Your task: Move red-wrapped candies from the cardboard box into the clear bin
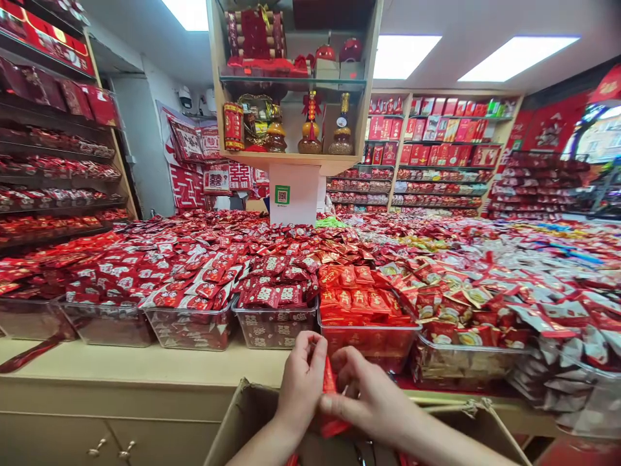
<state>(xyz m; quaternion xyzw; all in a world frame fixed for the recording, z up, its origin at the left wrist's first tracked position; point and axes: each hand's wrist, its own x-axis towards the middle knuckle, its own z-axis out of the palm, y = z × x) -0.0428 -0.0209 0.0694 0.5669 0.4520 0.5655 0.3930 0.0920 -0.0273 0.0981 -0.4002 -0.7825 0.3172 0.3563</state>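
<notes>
Both my hands meet low in the middle, above an open cardboard box (242,414). My left hand (301,382) and my right hand (369,395) pinch the same small red packet (330,388) between their fingers. The packet stands upright between the hands, and its lower end (334,427) shows below them. Directly behind the hands is a clear plastic bin (369,340) heaped with red and gold packets.
A row of clear bins (274,327) full of red wrapped sweets lines a beige counter (136,366) with cupboard doors below. Behind, a wide spread of red packets reaches a white pillar (294,194) with a QR sign. Shelves of red goods line both walls.
</notes>
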